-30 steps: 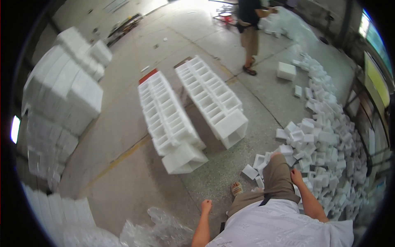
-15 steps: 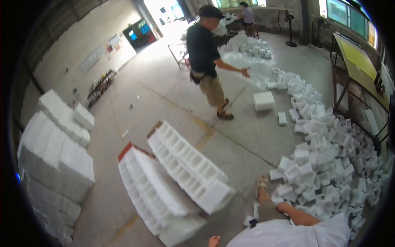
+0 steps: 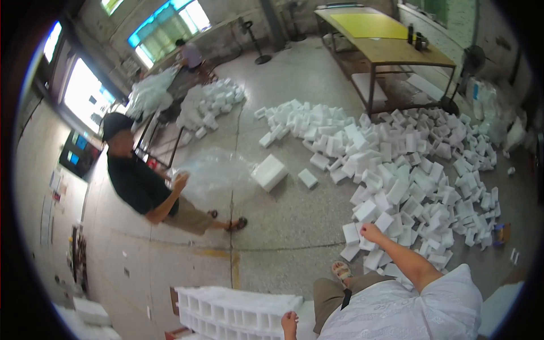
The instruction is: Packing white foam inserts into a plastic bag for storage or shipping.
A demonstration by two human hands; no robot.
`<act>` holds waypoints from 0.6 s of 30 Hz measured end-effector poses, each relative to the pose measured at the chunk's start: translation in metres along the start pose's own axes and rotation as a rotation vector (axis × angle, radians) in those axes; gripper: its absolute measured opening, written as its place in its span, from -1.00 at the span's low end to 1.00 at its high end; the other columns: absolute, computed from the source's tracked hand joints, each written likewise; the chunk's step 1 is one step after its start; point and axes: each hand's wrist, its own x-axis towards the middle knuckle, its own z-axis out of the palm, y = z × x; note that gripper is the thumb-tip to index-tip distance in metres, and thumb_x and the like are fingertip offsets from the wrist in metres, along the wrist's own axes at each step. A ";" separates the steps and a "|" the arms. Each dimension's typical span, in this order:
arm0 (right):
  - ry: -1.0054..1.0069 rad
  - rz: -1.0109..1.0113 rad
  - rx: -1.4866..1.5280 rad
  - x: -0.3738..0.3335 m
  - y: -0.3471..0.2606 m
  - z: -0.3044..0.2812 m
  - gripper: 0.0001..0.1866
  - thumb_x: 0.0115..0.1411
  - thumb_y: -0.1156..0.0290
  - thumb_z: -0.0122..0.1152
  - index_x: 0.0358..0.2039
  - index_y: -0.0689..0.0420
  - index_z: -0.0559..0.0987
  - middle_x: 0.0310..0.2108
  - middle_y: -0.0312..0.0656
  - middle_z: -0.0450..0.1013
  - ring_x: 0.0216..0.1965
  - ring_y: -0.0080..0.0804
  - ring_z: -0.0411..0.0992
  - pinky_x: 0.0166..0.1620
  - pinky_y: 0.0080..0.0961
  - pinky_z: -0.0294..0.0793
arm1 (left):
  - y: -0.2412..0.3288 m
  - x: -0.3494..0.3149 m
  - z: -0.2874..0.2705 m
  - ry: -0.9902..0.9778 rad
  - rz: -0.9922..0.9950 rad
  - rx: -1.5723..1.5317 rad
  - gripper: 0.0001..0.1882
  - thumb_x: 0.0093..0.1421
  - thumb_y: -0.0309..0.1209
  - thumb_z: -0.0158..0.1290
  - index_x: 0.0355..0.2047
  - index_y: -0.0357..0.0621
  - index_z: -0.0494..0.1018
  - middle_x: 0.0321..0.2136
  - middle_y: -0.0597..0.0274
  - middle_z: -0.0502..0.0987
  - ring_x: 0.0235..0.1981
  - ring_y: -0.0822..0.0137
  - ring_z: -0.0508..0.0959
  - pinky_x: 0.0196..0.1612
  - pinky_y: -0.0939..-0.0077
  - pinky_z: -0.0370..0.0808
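My right hand [image 3: 371,232] is stretched out over the near left edge of a big heap of small white foam boxes [image 3: 416,192]. Its fingers are curled closed, with no box visible in them. Low in the picture my left hand [image 3: 289,323] hangs closed, its fingers folded and nothing showing in it. Just left of that hand lies a long white foam row with many square compartments [image 3: 226,309]. One larger white foam block [image 3: 270,173] and a small foam box [image 3: 307,178] lie on the floor ahead.
A person in dark top and cap [image 3: 139,181] stands at the left, hands raised in front. Clear plastic sheeting [image 3: 212,170] spreads on the floor beyond. At the far right stands a table with a yellow sheet [image 3: 371,25]. Another person [image 3: 191,55] sits at the back.
My view has swung right, so the foam heap is now central and the compartment rows sit at the bottom. My right hand has moved from my thigh out over the heap. The standing person has raised a hand.
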 end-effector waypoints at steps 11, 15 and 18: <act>-0.692 -0.268 -0.247 -0.170 0.142 0.007 -0.77 -0.17 0.35 0.04 -0.57 0.22 0.59 -0.49 0.07 0.48 -0.45 0.01 0.46 -0.34 -0.13 0.41 | -0.116 -0.132 0.122 -0.210 0.102 0.185 -0.62 0.09 -0.22 -0.04 -0.20 -0.27 0.45 -0.44 0.00 0.51 -0.46 0.20 0.51 -0.41 0.35 0.47; -0.653 -0.339 -0.425 -0.165 0.192 -0.064 -0.73 -0.08 0.24 0.09 -0.46 0.16 0.59 -0.46 0.01 0.50 -0.41 -0.06 0.46 -0.32 -0.18 0.41 | -0.154 -0.202 0.199 -0.049 0.045 0.018 -0.61 0.07 -0.18 0.00 -0.27 -0.29 0.48 -0.49 0.00 0.52 -0.52 0.19 0.50 -0.43 0.32 0.45; -0.552 -0.404 -0.347 -0.158 0.191 -0.129 -0.71 -0.03 0.22 0.10 -0.39 0.16 0.57 -0.38 0.00 0.49 -0.36 -0.09 0.46 -0.29 -0.20 0.41 | -0.184 -0.235 0.252 0.098 0.005 0.096 -0.72 0.10 -0.31 0.04 -0.30 -0.29 0.45 -0.49 0.17 0.52 -0.51 0.40 0.53 -0.52 0.56 0.44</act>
